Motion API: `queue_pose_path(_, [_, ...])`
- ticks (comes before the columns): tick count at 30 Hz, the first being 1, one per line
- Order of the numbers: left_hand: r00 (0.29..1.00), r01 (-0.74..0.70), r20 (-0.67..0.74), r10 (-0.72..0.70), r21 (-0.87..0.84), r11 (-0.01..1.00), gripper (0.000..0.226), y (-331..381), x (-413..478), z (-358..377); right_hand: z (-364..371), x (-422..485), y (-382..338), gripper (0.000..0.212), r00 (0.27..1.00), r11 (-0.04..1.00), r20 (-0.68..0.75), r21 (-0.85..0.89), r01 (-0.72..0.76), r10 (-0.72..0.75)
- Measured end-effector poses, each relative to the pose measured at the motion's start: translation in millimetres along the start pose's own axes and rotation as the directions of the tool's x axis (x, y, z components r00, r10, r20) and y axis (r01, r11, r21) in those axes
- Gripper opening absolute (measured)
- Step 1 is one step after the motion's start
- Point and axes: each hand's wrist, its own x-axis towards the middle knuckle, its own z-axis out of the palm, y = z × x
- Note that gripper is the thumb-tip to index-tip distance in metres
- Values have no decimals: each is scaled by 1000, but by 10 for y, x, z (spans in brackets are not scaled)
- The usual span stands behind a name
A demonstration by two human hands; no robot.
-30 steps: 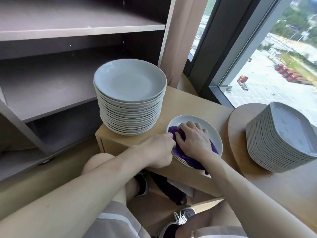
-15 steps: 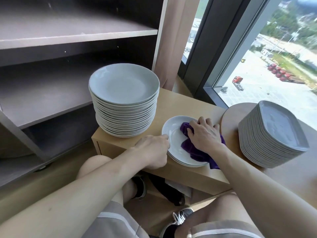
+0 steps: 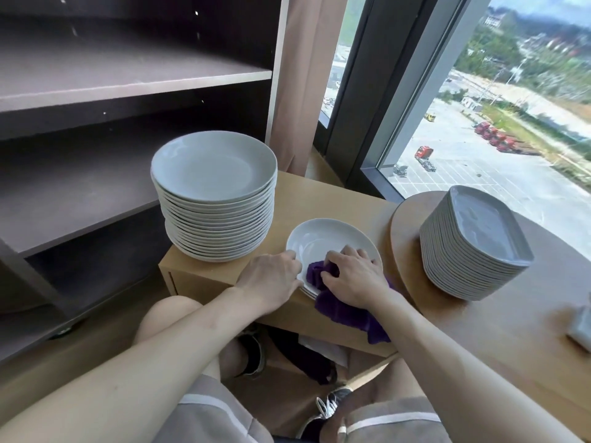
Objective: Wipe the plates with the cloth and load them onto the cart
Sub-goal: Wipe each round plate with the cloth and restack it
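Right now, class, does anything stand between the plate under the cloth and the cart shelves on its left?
Yes. The tall stack of round plates sits between the plate and the cart shelf, so the plate likely needs lifting over or around it.

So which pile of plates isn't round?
The grey pile on the right, on the round wooden board. Its plates are squarish; the tall pile on the left and the plate being wiped are round.
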Motion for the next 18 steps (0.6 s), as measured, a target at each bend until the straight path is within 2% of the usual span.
queue_pose_path(4, [999, 11, -35, -14, -74, 997, 27, -15, 22, 31, 66, 36, -123, 32, 997, 998, -63, 40, 39, -36])
queue_pose_path(9, [999, 48, -9, -50, -162, 986, 25, -23, 41, 40, 120, 145, -167, 36, 989, 996, -126, 36, 75, -70])
queue_pose_path(14, [1000, 24, 4, -24, -135, 991, 29, -27, 52, 33, 170, 316, -207, 33, 971, 993, -212, 18, 114, -108])
queue_pose_path(18, [1000, -5, -19, 3, -110, 994, 25, -29, 52, 66, 213, 515, -259, 39, 949, 997, -306, -20, 74, -76])
